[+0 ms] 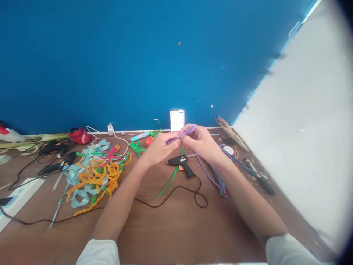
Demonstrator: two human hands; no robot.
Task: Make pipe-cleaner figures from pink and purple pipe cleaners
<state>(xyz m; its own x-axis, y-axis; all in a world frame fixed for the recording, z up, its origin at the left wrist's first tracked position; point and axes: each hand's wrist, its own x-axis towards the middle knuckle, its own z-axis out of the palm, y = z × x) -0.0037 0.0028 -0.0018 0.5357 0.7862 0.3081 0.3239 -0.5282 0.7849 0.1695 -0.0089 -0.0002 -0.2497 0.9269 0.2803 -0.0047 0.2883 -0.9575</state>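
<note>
A purple pipe cleaner [190, 129], bent into a bundle, is pinched between both hands above the table. My left hand [161, 147] has its fingers closed on the left end. Thumb and fingers of my right hand [202, 141] close on it near the loops, which stick up past the fingertips. Beneath the hands a black hot glue gun [182, 162] lies on its side, its nozzle to the left. A green pipe cleaner [167, 186] runs under the gun. More purple pipe cleaners [205, 171] lie beside and partly behind my right forearm.
A lit phone [177, 120] leans against the blue wall. Left lies a heap of orange pipe cleaners [96, 176] and light blue ribbon [80, 198], near a white power strip [20, 198]. A dark-handled tool [260, 178] is at right. The glue gun's cord [165, 203] crosses the table.
</note>
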